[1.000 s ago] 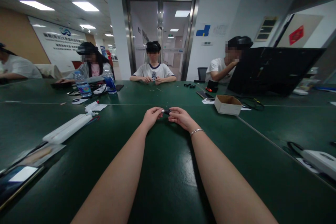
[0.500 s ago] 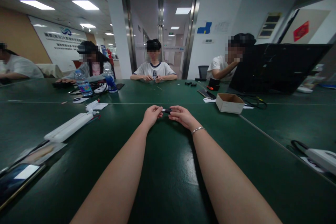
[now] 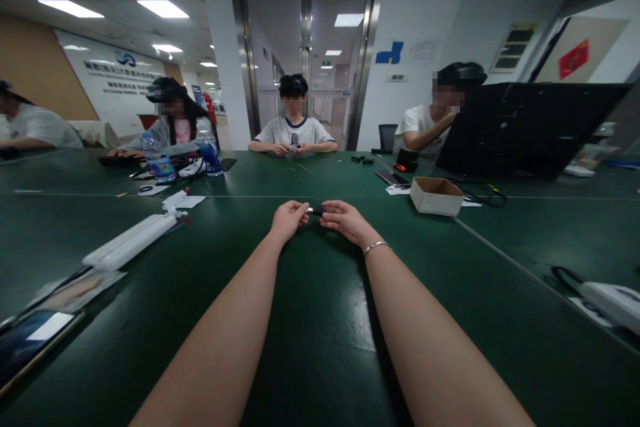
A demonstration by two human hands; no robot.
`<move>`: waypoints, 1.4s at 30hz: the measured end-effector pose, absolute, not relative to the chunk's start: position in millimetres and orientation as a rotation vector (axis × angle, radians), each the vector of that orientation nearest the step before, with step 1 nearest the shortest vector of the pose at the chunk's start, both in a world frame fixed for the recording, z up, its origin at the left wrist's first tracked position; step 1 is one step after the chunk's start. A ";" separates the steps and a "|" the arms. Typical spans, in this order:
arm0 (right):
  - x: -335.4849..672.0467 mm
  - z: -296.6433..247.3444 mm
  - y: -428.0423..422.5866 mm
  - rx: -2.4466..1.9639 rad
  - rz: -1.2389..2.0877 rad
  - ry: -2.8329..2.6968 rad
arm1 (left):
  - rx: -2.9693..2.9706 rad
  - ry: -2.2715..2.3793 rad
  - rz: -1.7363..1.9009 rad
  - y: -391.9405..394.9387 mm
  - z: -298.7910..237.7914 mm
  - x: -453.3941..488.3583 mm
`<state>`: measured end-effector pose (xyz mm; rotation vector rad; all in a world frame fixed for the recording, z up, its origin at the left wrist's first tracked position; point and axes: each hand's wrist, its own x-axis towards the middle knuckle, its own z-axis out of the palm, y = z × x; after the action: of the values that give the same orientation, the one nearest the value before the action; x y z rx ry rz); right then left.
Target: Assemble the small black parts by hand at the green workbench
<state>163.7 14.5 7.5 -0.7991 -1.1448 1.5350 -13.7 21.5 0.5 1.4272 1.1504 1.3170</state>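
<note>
Between my two hands, over the green table, is a small slim object (image 3: pixel 315 211), dark at its right part and silvery at its left. My left hand (image 3: pixel 290 221) pinches the silvery end between thumb and fingertips. The dark end sits in the fingertips of my right hand (image 3: pixel 348 221), which wears a silver bracelet (image 3: pixel 376 247) at the wrist. The object is too small for me to make out its kind, and the fingers hide both its ends.
A white power strip (image 3: pixel 131 240) and a phone (image 3: pixel 37 347) lie left on the green table (image 3: pixel 320 320). Right of my hands stands a small cardboard box (image 3: pixel 436 199), with a large black monitor (image 3: pixel 525 130) behind. Bottles (image 3: pixel 160 163) stand back left. Several people sit around the table.
Both hands and the small object stay nearly in place, still held together. The whole view has shifted very slightly.
</note>
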 end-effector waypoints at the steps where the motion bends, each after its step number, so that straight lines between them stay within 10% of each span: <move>1: 163.6 8.0 13.9 -0.797 1.533 -1.145 | 1.426 1.161 1.310 20.2 2.0 -13.4; 42: 165.3 11.9 11.4 -0.851 1.611 -1.269 | 1.912 1.685 1.003 0.3 16.5 -16.8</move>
<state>165.3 11.4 11.9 -0.8511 -1.2690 1.6106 -16.8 0.3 16.5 1.9120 1.6852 1.0026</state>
